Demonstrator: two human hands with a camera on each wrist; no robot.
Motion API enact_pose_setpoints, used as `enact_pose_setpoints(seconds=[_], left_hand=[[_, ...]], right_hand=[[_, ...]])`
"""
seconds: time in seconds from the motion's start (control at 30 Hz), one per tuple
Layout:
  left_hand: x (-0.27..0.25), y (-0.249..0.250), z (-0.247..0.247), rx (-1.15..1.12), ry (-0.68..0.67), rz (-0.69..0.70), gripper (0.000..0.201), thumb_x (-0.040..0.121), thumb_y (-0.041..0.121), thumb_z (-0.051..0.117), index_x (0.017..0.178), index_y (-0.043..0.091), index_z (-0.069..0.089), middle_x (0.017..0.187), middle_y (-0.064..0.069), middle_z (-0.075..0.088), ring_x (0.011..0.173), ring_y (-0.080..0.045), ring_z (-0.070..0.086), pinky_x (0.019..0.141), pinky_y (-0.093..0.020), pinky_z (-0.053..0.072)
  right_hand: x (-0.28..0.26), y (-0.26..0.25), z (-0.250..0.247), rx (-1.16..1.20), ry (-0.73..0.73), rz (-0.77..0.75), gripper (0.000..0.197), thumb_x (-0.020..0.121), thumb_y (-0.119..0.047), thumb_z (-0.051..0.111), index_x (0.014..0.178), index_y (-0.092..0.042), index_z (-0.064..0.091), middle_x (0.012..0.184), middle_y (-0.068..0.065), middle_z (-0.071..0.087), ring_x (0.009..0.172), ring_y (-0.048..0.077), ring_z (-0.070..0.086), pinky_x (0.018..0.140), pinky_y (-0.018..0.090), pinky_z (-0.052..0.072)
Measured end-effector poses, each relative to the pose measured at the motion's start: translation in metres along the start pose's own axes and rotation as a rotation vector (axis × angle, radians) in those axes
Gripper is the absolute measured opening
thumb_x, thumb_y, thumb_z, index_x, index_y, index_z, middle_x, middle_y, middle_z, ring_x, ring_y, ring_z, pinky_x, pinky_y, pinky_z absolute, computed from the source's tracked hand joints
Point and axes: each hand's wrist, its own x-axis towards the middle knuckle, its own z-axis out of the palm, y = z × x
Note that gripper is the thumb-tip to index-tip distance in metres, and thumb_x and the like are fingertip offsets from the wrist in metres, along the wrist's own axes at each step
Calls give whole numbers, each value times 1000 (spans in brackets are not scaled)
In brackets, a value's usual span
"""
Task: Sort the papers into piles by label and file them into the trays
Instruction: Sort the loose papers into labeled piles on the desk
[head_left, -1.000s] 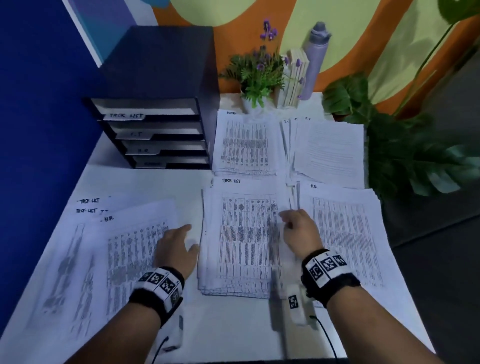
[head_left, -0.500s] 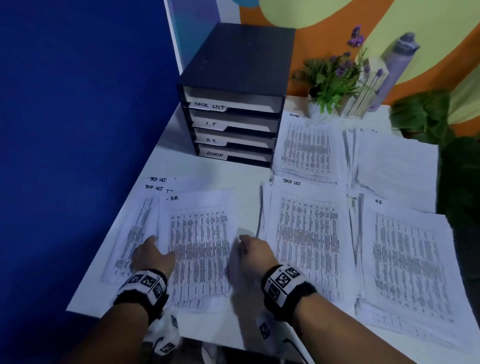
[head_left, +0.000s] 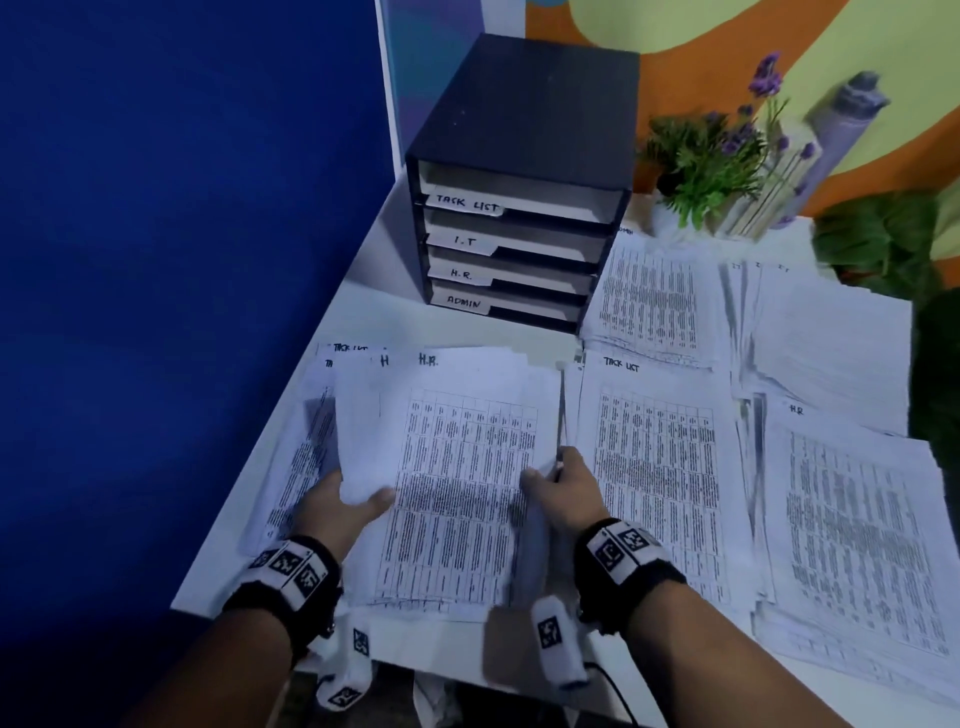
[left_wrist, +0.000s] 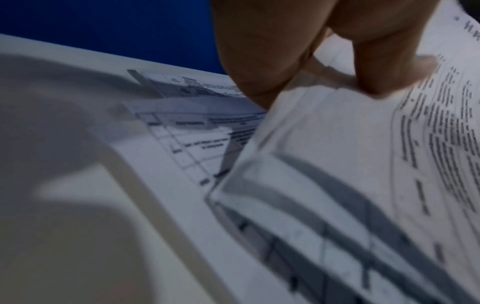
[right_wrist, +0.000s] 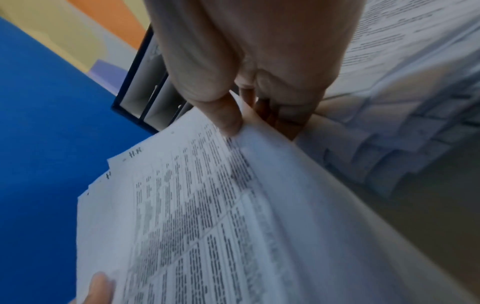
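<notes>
Here both hands grasp one sheaf of printed papers (head_left: 457, 488) from opposite edges, lifted a little off the white table (head_left: 363, 291). The left hand (head_left: 332, 512) takes the sheaf's left edge, thumb on top of the page and fingers (left_wrist: 262, 61) tucked beneath; its grip is clenched on the papers. The right hand (head_left: 566, 491) pinches the right edge, thumb (right_wrist: 223, 111) pressed on the printed face and the other fingers curled behind, so that grip too is grasping the sheaf. The top sheet carries a dense table of text and the handwritten label "H.R." at its upper corner.

Taking the black tray cabinet (head_left: 519, 171) as the landmark: the held sheaf is in front of it, toward the person. More loose sheets (head_left: 306, 462) lie flat on the table under and to the left of the sheaf, some marked "Task List". In front and to the right of the cabinet lies a pile labelled "Task List" (head_left: 660, 478), just beside the held sheaf. Directly right of the cabinet sits another pile (head_left: 649, 301), its label too small to read surely, and farther right an overlapping spread of sheets (head_left: 826, 338). An "H.R." pile (head_left: 857, 535) lies farthest to the front right.

The cabinet's four trays read, top to bottom, "Task List", "I.T", "H.R.", "Admin". Behind the piles, right of the cabinet, stand a potted plant with purple flowers (head_left: 711, 156) and a grey bottle (head_left: 841, 124).
</notes>
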Motion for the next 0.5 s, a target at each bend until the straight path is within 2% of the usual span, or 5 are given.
enact_pose_setpoints(seconds=[0.13, 0.23, 0.37, 0.43, 0.5], left_hand=[[9, -5, -6, 55, 49, 12, 19, 96, 30, 55, 98, 13, 64, 93, -4, 68, 92, -27, 64, 84, -35, 51], [17, -12, -13, 73, 82, -13, 22, 92, 31, 62, 98, 11, 67, 92, -7, 70, 90, -30, 65, 86, -40, 53], [20, -11, -16, -12, 60, 2, 17, 87, 30, 69, 101, 20, 68, 99, -2, 72, 96, -27, 66, 93, -46, 52], [18, -8, -12, -66, -34, 5, 22, 84, 40, 68, 97, 23, 69, 100, 1, 72, 97, -24, 67, 95, -46, 51], [25, -14, -6, -72, -150, -15, 54, 74, 69, 62, 103, 25, 69, 105, 1, 72, 102, -24, 66, 99, -49, 47]], right_hand=[[2, 4, -2, 57, 94, 2, 20, 82, -16, 61, 71, -13, 45, 69, 10, 54, 61, 20, 51, 59, 32, 49], [0, 7, -7, 105, 109, 22, 27, 84, -10, 57, 67, -15, 38, 63, 5, 45, 56, 17, 47, 53, 29, 45], [0, 12, -7, 205, 66, 15, 16, 82, -16, 61, 76, -8, 49, 70, 10, 57, 64, 22, 56, 62, 49, 56], [-5, 9, -6, 286, -7, -23, 8, 88, -15, 62, 83, -16, 57, 65, -2, 62, 63, 16, 57, 61, 37, 53], [-12, 6, -6, 383, -70, -56, 16, 94, -8, 58, 81, -19, 57, 51, -13, 57, 50, 4, 51, 50, 19, 42]])
